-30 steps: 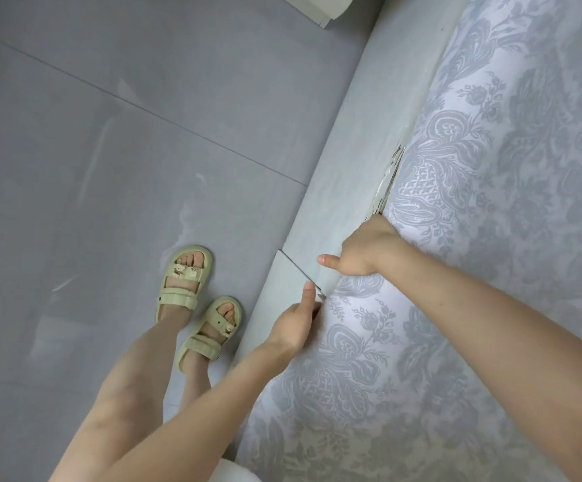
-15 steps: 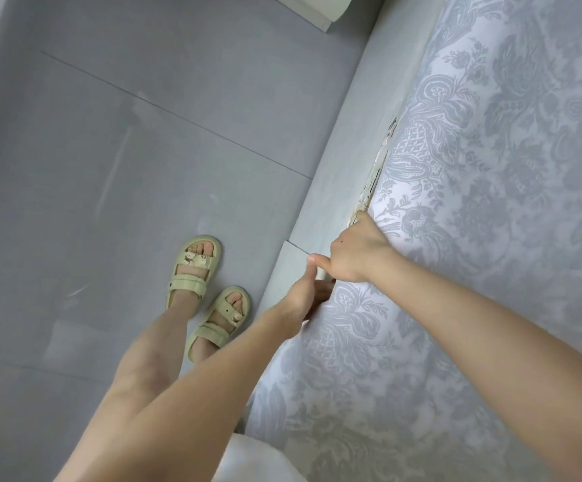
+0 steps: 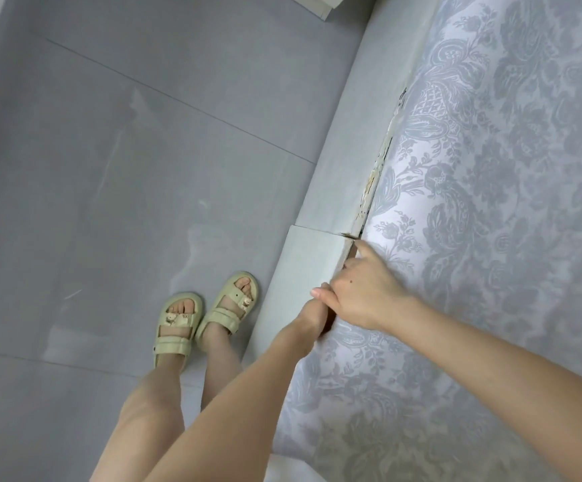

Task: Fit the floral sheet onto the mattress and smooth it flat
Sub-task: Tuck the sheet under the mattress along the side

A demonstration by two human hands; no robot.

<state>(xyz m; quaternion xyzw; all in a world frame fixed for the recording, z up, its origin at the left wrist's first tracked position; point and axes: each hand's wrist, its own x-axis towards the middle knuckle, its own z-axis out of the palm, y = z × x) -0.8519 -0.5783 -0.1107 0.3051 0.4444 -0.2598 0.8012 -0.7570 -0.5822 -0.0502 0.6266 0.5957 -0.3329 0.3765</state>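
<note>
The grey-and-white floral sheet (image 3: 491, 238) covers the mattress on the right, its side hanging down into the gap beside the pale bed frame (image 3: 348, 140). My right hand (image 3: 362, 290) sits at that edge just below the frame's joint, with its fingers curled down into the gap on the sheet's edge and its thumb pointing left. My left hand (image 3: 312, 316) lies right under that thumb, against the frame. Its fingers reach into the same gap and are hidden. The mattress itself is covered.
A worn, peeling strip (image 3: 375, 179) runs along the frame's inner edge. My sandalled feet (image 3: 206, 318) stand on the grey tiled floor (image 3: 108, 168) close to the frame. A white furniture corner (image 3: 321, 5) shows at the top.
My right hand has slid back along the sheet's edge, from beyond the frame joint to just below it, meeting the left hand. My feet have stepped closer together.
</note>
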